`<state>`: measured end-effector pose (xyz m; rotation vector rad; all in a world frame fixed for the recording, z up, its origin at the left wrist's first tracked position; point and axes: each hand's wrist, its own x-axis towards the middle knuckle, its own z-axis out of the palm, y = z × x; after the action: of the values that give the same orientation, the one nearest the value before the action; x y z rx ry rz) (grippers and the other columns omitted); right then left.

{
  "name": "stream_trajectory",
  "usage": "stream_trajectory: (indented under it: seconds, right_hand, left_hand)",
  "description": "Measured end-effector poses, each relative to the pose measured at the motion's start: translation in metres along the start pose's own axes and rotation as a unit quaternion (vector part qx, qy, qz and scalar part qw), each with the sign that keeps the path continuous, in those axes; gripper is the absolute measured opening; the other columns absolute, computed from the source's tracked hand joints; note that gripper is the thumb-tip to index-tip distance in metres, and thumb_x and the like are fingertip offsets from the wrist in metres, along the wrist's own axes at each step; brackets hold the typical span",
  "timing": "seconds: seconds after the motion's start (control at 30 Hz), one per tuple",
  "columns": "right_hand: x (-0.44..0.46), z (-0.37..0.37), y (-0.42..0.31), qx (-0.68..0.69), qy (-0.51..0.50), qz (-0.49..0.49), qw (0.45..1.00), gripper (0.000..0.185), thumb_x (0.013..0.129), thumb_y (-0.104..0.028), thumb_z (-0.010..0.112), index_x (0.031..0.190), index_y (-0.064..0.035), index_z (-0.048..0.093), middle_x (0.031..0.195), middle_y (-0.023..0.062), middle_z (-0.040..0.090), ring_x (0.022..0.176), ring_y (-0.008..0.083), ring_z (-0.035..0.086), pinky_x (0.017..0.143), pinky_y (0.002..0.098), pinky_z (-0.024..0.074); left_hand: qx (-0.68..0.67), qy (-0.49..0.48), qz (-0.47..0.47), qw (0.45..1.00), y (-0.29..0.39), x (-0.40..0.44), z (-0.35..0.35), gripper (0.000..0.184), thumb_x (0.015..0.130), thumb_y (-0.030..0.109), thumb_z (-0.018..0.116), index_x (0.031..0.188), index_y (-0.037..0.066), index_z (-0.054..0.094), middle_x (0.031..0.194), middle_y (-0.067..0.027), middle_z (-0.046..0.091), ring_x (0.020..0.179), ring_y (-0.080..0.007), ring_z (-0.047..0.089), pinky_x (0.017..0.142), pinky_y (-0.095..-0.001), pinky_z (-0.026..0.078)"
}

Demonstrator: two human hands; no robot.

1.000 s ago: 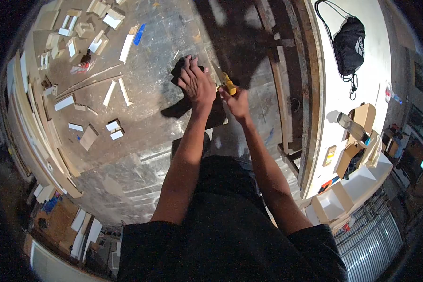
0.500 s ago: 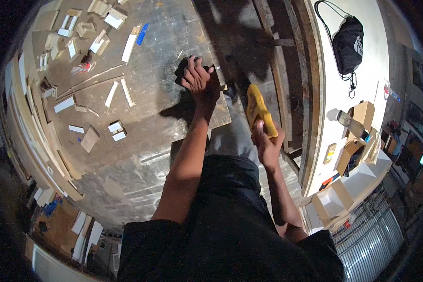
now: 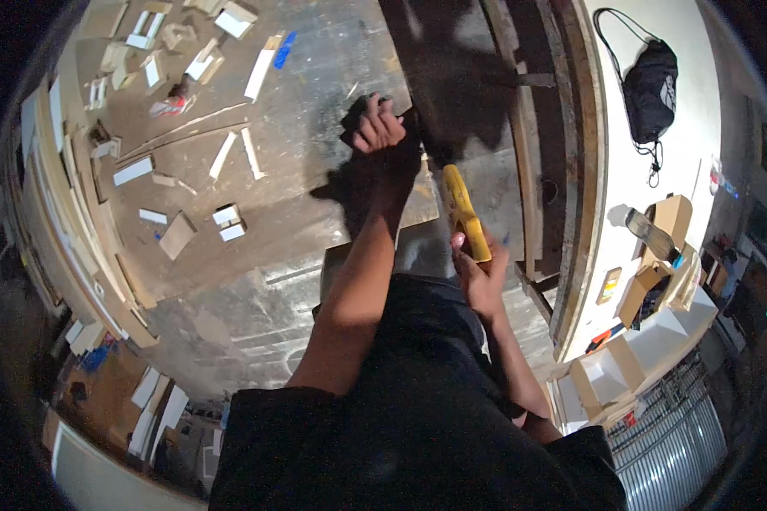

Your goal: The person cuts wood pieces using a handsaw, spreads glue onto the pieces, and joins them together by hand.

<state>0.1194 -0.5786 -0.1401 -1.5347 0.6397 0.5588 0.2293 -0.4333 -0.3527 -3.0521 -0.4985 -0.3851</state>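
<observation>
Scuffed worktop (image 3: 332, 51) lies beneath the curled left hand (image 3: 379, 128), its grasp unclear; nearer the body, the right hand (image 3: 483, 285) grips a yellow-handled tool (image 3: 464, 204), probably stiff, light, best held by its handle.

The scene is viewed from the person's head, forward and steeply down over the black shirt (image 3: 409, 426). The left hand (image 3: 379, 128) and right hand (image 3: 484, 281) are seen from near above, the table (image 3: 294, 128) being bowed by a wide lens.

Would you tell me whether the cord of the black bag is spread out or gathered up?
Both: the cord arcs out wide at one end of the black bag and bunches up at the other.
</observation>
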Motion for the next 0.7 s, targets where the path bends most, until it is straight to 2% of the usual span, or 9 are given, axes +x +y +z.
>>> stream_trajectory:
  seconds: [0.13,0.2,0.33,0.4,0.43,0.47,0.53,0.67,0.7]
  right_hand:
    - [0.003,0.0,-0.005,-0.077,-0.031,-0.018,0.996,0.026,0.1,-0.025,0.068,0.105,0.0005,0.063,0.084,-0.0018,0.056,0.079,0.0087,0.048,0.068,0.0268,0.0409]
    - [0.005,-0.003,-0.005,-0.079,-0.047,-0.021,0.996,0.026,0.099,-0.023,0.068,0.106,0.0007,0.063,0.083,-0.0008,0.056,0.078,0.009,0.047,0.068,0.0274,0.0409]
    - [0.003,-0.002,-0.012,-0.068,-0.047,-0.01,0.997,0.02,0.095,-0.014,0.067,0.106,0.0012,0.063,0.084,0.0017,0.061,0.08,0.0102,0.052,0.072,0.0287,0.0447]
    - [0.001,-0.001,-0.011,-0.093,-0.072,-0.046,0.992,0.014,0.092,-0.003,0.065,0.106,-0.0013,0.063,0.082,-0.0064,0.053,0.07,0.0032,0.045,0.061,0.0215,0.0346]
    - [-0.002,-0.001,-0.013,-0.109,-0.084,-0.026,0.99,0.024,0.085,0.005,0.056,0.108,0.0013,0.063,0.09,0.0086,0.068,0.088,0.015,0.064,0.082,0.0315,0.0512]
    - [-0.003,-0.001,-0.011,-0.109,-0.08,-0.027,0.99,0.024,0.085,0.005,0.056,0.108,0.0013,0.063,0.09,0.0086,0.068,0.088,0.015,0.064,0.082,0.0315,0.0512]
    - [-0.004,0.0,-0.006,-0.155,-0.114,-0.105,0.976,0.026,0.084,0.005,0.054,0.108,0.001,0.064,0.09,0.0113,0.068,0.086,0.018,0.066,0.081,0.0329,0.0523]
    - [-0.005,0.005,0.018,-0.111,-0.122,-0.097,0.982,0.025,0.084,0.001,0.054,0.107,0.001,0.063,0.088,0.0151,0.069,0.08,0.0247,0.068,0.077,0.0359,0.0539]
    - [-0.003,0.01,0.024,-0.097,-0.109,-0.133,0.98,0.026,0.083,-0.001,0.055,0.108,0.0015,0.063,0.087,0.0157,0.069,0.078,0.026,0.068,0.076,0.0366,0.0544]
  left_hand:
    - [0.056,0.066,-0.01,0.996,0.005,0.002,0.008,0.036,0.086,0.024,0.074,0.119,0.021,0.062,0.143,0.0007,0.06,0.111,-0.0148,0.06,0.087,-0.0397,0.038]
    - [-0.086,0.025,-0.029,0.996,0.006,-0.001,0.001,0.039,0.084,0.022,0.074,0.121,0.019,0.061,0.143,0.0008,0.059,0.112,-0.0164,0.059,0.091,-0.0419,0.036]
    - [-0.092,0.03,-0.036,0.995,0.006,0.001,-0.007,0.042,0.083,0.022,0.073,0.123,0.018,0.059,0.145,-0.0001,0.057,0.117,-0.0196,0.057,0.095,-0.0439,0.033]
    - [-0.117,-0.011,-0.039,0.992,0.006,-0.001,-0.007,0.045,0.082,0.022,0.073,0.124,0.018,0.058,0.145,-0.0002,0.056,0.121,-0.0217,0.054,0.097,-0.0445,0.033]
    - [-0.13,0.002,-0.039,0.991,0.005,0.0,-0.005,0.046,0.082,0.023,0.073,0.125,0.018,0.058,0.143,-0.0005,0.057,0.122,-0.0231,0.053,0.097,-0.044,0.033]
    - [-0.133,0.002,-0.037,0.99,0.006,-0.001,-0.004,0.046,0.082,0.023,0.073,0.125,0.018,0.058,0.143,-0.0005,0.057,0.122,-0.0231,0.053,0.097,-0.044,0.033]
    - [-0.122,0.01,-0.043,0.991,0.006,-0.003,0.002,0.047,0.082,0.024,0.072,0.125,0.019,0.057,0.143,0.0007,0.057,0.121,-0.0228,0.054,0.097,-0.0433,0.033]
    - [-0.078,0.036,-0.04,0.995,0.007,0.0,0.009,0.039,0.087,0.026,0.069,0.123,0.019,0.057,0.142,0.0041,0.058,0.118,-0.0203,0.057,0.097,-0.0428,0.034]
    - [-0.064,0.043,-0.035,0.996,0.006,0.0,0.01,0.034,0.089,0.029,0.067,0.121,0.019,0.058,0.142,0.0049,0.058,0.116,-0.0193,0.057,0.097,-0.0417,0.034]
